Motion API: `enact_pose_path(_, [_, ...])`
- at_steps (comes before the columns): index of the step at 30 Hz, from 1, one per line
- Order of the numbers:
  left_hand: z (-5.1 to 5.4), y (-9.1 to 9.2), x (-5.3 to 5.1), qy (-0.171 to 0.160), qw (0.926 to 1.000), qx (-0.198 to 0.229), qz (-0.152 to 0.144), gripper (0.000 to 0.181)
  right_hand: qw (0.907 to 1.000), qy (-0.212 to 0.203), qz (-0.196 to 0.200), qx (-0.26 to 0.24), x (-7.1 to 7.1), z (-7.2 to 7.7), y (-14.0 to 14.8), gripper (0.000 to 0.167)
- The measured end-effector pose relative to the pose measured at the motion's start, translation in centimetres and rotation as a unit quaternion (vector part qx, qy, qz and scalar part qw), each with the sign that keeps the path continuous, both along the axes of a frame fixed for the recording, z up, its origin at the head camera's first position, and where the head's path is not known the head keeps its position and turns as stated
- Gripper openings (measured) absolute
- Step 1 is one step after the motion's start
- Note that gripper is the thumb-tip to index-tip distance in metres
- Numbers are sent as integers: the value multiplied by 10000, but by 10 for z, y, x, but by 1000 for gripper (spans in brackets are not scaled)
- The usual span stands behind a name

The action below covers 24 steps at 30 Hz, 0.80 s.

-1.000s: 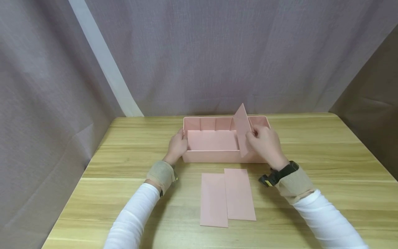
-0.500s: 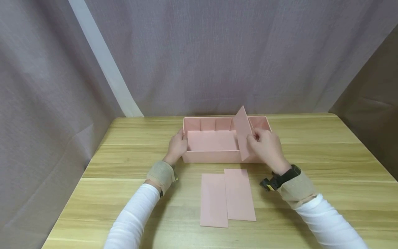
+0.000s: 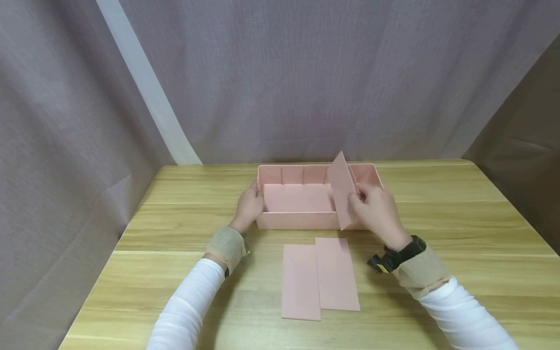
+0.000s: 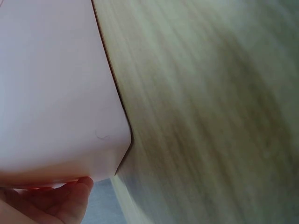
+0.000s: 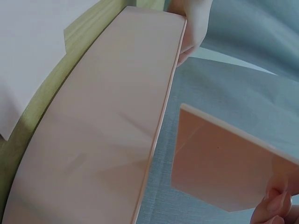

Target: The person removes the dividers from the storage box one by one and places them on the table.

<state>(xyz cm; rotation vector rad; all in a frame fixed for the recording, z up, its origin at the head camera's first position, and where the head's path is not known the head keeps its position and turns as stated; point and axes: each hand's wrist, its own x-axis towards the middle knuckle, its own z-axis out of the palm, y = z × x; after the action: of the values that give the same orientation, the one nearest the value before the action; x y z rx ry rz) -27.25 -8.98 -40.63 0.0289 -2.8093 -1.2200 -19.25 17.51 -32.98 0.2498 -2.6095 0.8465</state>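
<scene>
Pink box (image 3: 302,221), one, resting on the desk (image 3: 437,218); left grip (image 3: 250,204) is holding its left end. Held panel (image 3: 342,194), pink, one, slanting over the box's right part; right grip (image 3: 377,211) is pinching its right side. Flat panels (image 3: 301,282), pink, two, lying nearer.

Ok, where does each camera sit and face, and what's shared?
Head: worn on the head, facing forward and down at pink box, held panel, loose panels and table; left hand, right hand and white sleeves show.
Left wrist: on the left wrist, facing the box's outer wall and table; left fingers show bottom left.
Right wrist: on the right wrist, looking along the box's outer long wall; right fingers show lower right, left hand at top.
Shared: head and right wrist both show box, held panel and both hands.
</scene>
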Motion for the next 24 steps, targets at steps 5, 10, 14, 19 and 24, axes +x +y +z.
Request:
enact_pose_path(5, [0, 0, 0, 11, 10000, -3, 16, 38, 10000, 80, 47, 29, 3, -1, 0, 28])
enact_pose_path(10, [0, 0, 0, 30, 10000, -8, 10, 38, 9999, 103, 73, -2, 5, -1, 0, 28])
enact_pose_path(14, [0, 0, 0, 22, 10000, -7, 3, 38, 10000, 71, 68, -5, 8, -1, 0, 28])
enact_pose_path(19, [0, 1, 0, -54, 10000, 54, 2, 39, 10000, 43, 83, -27, 11, -1, 0, 28])
enact_pose_path(24, [0, 1, 0, -61, 10000, 22, 15, 40, 9999, 20, 88, -72, 14, -1, 1, 29])
